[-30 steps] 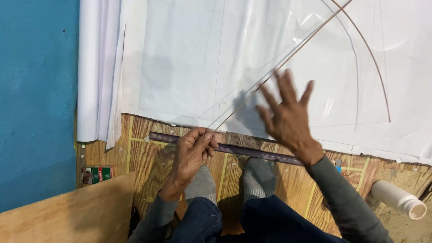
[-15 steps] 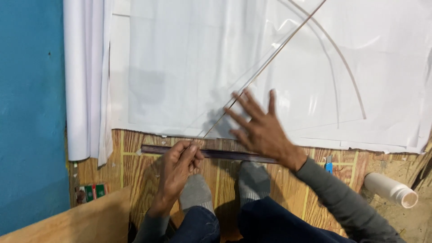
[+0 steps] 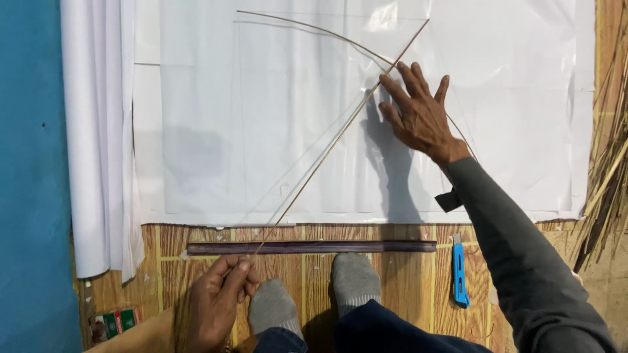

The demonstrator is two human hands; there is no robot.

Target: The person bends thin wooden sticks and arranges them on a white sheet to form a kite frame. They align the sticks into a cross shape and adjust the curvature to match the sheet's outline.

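My left hand pinches the lower end of a thin straight stick near my grey-socked feet. The stick runs diagonally up and right across a clear plastic sheet lying on white paper. A second thin stick, bent in an arc, crosses it near the top. My right hand lies flat with fingers spread on the sheet where the two sticks meet. A long dark ruler lies across the woven mat just below the paper.
A blue utility knife lies on the mat right of my feet. A roll of white paper stands along the blue wall at left. Dry straw hangs at the right edge.
My right hand has moved up and away from the ruler onto the sheet near the sticks' crossing. My left hand has slid down below the ruler. The view has shifted right.
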